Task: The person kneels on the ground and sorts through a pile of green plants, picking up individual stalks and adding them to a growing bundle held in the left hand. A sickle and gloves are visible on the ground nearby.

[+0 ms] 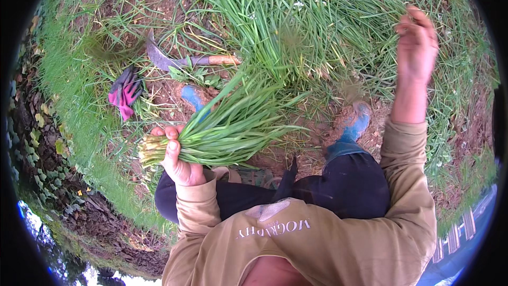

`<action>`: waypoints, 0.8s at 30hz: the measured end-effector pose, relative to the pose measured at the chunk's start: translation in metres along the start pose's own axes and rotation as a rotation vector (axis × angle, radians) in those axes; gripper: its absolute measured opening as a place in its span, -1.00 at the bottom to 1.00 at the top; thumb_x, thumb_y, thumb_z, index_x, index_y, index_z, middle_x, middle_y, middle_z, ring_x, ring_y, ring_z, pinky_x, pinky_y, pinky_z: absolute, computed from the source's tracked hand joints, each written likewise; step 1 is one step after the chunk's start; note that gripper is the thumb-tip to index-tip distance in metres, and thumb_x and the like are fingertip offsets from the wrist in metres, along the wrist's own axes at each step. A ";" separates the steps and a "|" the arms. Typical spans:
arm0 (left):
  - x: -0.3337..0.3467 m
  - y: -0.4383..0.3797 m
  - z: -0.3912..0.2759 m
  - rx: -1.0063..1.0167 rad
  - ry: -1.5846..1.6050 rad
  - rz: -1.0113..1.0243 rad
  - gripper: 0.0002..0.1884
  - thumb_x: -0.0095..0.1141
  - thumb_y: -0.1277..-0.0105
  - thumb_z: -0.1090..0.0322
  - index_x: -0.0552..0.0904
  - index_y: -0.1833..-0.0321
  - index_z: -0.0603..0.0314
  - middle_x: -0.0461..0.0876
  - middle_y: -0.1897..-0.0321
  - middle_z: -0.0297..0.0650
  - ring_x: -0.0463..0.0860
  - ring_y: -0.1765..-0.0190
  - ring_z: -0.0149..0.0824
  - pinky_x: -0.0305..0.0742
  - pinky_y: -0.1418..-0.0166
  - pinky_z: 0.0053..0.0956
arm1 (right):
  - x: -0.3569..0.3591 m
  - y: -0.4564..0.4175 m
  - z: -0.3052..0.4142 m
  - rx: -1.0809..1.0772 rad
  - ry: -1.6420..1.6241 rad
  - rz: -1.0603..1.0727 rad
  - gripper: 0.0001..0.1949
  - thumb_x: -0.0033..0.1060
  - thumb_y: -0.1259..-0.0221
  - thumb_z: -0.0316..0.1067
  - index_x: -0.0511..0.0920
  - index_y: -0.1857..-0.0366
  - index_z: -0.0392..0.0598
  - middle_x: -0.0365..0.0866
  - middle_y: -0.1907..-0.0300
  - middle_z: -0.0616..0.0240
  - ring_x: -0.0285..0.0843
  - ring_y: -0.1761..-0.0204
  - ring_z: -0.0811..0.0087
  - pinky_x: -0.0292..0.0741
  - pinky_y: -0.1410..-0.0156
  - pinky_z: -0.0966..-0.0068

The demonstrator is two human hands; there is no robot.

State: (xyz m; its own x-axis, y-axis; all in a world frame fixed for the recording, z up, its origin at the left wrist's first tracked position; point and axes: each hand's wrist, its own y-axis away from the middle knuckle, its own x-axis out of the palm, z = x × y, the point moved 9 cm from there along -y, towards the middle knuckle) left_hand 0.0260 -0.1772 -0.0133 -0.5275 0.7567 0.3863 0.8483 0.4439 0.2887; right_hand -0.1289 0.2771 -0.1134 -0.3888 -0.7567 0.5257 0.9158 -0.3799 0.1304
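A thick bunch of green garlic chives is gripped near its cut stem ends by my left hand, the leaves fanning to the right above my lap. My right hand is raised at the upper right over a heap of cut chives; it is slightly blurred, its fingers are partly curled, and whether it pinches a blade cannot be told. A sickle with a curved metal blade and a wooden handle lies on the ground left of the heap.
A pink and black work glove lies on the grass at the left. My muddy blue boots stand on soil strewn with loose blades. Ivy and a dark earth bank run along the lower left. Something blue shows at the lower right edge.
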 end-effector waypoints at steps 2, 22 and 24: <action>-0.004 -0.009 0.009 -0.078 0.083 -0.040 -0.64 0.16 -0.10 0.55 0.38 0.09 0.03 0.49 0.30 -0.35 0.50 0.14 -0.33 0.41 -0.12 -0.22 | -0.066 -0.019 0.084 -0.305 0.177 -0.333 -0.71 -0.05 -0.05 -0.68 0.53 0.12 -0.22 0.55 0.07 0.13 0.53 0.13 0.37 0.49 0.06 0.51; -0.025 -0.013 0.025 -0.292 0.221 -0.103 -0.88 0.02 -0.28 0.39 0.53 0.16 0.14 0.58 0.11 -0.23 0.53 -0.01 -0.13 0.33 -0.22 -0.03 | -0.061 0.000 0.075 -0.477 1.673 -0.183 -0.47 0.10 -0.14 -0.21 0.29 -0.24 -0.02 0.54 -0.06 0.37 0.53 -0.04 0.32 0.32 -0.24 0.34; -0.029 -0.014 0.025 -0.295 0.191 -0.115 -0.89 0.04 -0.28 0.35 0.53 0.18 0.15 0.57 0.10 -0.14 0.51 -0.04 -0.09 0.31 -0.23 -0.04 | -0.052 0.002 0.059 -0.402 1.671 -0.075 -0.56 0.11 -0.15 -0.27 0.40 -0.17 0.08 0.37 -0.22 0.32 0.40 -0.18 0.30 0.33 -0.26 0.36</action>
State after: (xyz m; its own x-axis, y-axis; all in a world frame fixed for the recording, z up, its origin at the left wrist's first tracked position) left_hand 0.0310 -0.1935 -0.0500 -0.6415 0.5941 0.4853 0.7475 0.3420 0.5694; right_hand -0.1010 0.3475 -0.0906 -0.3407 -0.3246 -0.8824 0.9126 -0.3398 -0.2274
